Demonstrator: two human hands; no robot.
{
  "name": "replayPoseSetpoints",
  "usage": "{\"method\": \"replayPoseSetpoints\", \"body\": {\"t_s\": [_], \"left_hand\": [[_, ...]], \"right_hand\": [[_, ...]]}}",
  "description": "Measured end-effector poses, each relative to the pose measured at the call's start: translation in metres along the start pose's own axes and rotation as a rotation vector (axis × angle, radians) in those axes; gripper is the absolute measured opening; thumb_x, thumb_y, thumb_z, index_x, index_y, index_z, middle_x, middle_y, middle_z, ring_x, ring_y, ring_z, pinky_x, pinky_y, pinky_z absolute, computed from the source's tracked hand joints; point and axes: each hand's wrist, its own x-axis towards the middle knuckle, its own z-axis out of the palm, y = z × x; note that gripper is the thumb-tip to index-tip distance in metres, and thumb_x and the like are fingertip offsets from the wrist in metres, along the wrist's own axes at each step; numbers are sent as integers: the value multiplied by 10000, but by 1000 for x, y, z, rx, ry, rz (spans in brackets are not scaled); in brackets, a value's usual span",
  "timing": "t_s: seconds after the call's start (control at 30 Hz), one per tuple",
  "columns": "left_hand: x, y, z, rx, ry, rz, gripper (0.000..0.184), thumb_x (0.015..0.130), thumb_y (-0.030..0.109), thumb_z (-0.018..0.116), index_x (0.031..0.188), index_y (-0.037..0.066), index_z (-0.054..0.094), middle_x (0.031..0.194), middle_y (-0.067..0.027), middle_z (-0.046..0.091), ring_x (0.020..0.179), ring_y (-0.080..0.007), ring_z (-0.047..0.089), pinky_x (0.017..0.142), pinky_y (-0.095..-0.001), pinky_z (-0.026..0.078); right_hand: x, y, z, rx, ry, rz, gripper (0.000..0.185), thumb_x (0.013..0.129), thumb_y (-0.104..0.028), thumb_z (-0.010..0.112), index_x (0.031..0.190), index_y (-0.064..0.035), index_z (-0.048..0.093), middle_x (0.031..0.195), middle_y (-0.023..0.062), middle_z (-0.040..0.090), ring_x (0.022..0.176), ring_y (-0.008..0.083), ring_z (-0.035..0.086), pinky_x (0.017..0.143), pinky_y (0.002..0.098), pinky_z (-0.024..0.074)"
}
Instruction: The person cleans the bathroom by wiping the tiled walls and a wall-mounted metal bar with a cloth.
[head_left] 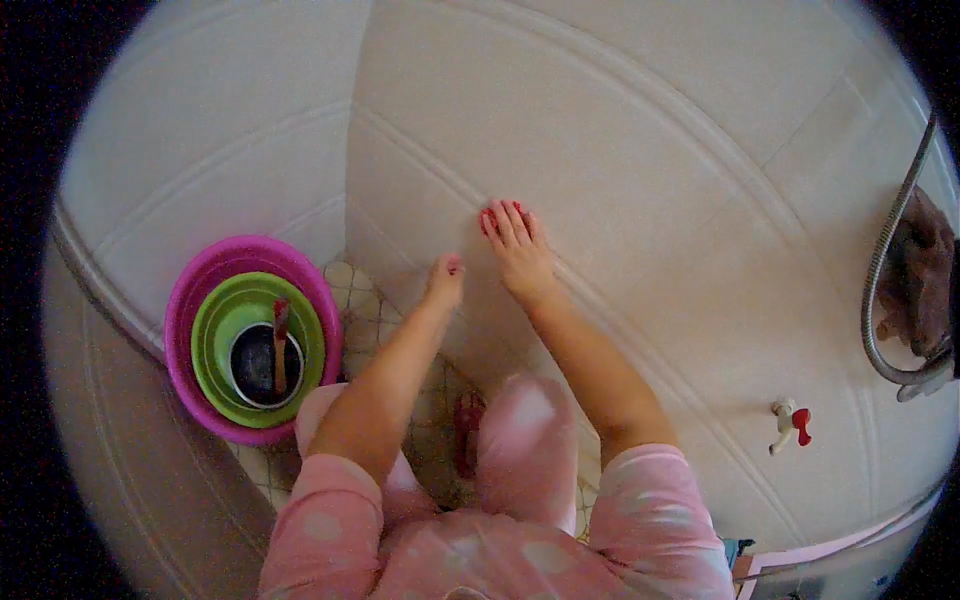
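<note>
My right hand (519, 252) lies against the cream wall panel (640, 260), its fingers over a small red scrubbing pad (487, 221). Only the pad's edges show around the fingertips, so its exact kind is hard to tell. Lower and to the left, my left hand (447, 280) is closed, close to the same wall. Whatever its curled fingers may hold is hidden.
On the tiled floor (350, 290) at left, a magenta basin (182, 345) holds a green basin (212, 365), a dark-bottomed pot (255, 365) and a wooden-handled brush (280, 345). At right are a red-handled tap (801, 424), a shower hose (868, 300) and a brown cloth (915, 265).
</note>
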Motion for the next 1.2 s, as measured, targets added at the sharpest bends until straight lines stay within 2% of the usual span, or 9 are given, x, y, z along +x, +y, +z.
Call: {"method": "replayPoseSetpoints", "body": {"t_s": [0.17,0.27,0.37,0.47,0.57,0.77,0.87,1.07,1.2], "left_hand": [[5,4,26,21,33,-15,296,844,116,531,1124,23,516,1076,-129,567,989,-242,545,865,-339,419],[15,-16,51,-94,125,60,301,836,129,545,1113,16,509,1072,-130,567,974,-250,549,851,-350,424],[19,-43,68,55,140,46,329,805,102,562,1115,17,493,1096,-149,545,1010,-267,525,851,-358,418],[35,-56,66,-67,244,63,387,762,58,573,1134,26,474,1124,-165,512,1046,-283,494,860,-360,406],[57,-87,81,-179,137,59,443,733,20,566,1161,28,453,1119,-173,487,1026,-293,481,870,-361,396],[6,6,64,31,94,115,493,749,36,580,1212,18,412,1087,-183,470,998,-296,457,896,-387,373],[6,5,74,32,188,157,505,753,58,596,1221,24,408,1115,-185,458,1029,-308,438,918,-389,354],[22,-8,112,94,464,290,416,764,88,594,1147,18,447,1087,-177,481,999,-311,443,899,-385,358],[42,-23,83,-19,385,133,278,773,87,574,1030,18,493,978,-149,526,958,-300,461,860,-385,367]], "right_hand": [[-19,15,12,41,80,-4,502,778,-135,471,1280,-127,451,1397,67,334,1292,228,314,1047,462,227],[-54,22,1,112,38,-2,521,770,-125,483,1289,-147,446,1418,45,303,1312,212,284,1045,493,208],[-92,27,-24,66,-152,-14,541,761,-118,496,1297,-165,442,1438,27,267,1332,203,243,1036,533,184],[-103,18,-28,35,-162,-26,557,758,-106,497,1306,-184,432,1449,14,243,1343,190,217,1029,559,168],[-121,26,-54,87,-289,8,573,763,-101,489,1322,-199,410,1451,13,241,1342,184,220,1023,572,166],[-120,36,-51,-90,-281,4,557,782,-128,487,1327,-195,401,1447,12,249,1342,185,221,1025,572,163],[-123,40,-37,-140,-253,-17,538,792,-132,475,1322,-191,409,1438,19,269,1335,188,237,1025,572,163],[-121,54,-41,-49,-218,-22,529,784,-146,464,1311,-176,424,1424,34,296,1321,194,267,1029,556,165],[-96,34,-35,-22,-193,-52,510,784,-162,454,1293,-155,442,1420,42,302,1321,195,267,1036,539,163]]}}
